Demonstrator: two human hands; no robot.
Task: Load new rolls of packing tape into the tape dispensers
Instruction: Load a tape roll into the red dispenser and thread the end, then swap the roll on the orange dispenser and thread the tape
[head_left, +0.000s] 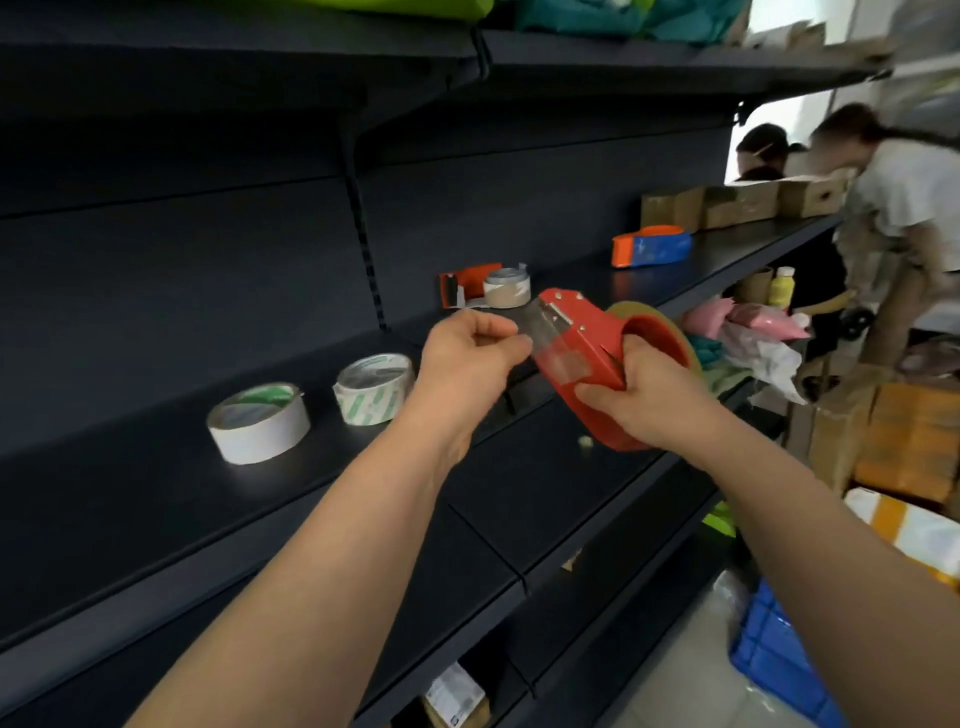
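Centre frame, the right hand (644, 400) grips the red dispenser (576, 343), roll apparently seated; the left hand (467, 353) pinches the clear tape end (540, 332) by its blade; two wrapped rolls (258, 422) at left lie unloaded.

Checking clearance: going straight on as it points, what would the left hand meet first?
Probably the red dispenser held by the right hand; the left hand pinches its clear tape end, though depth is unclear.
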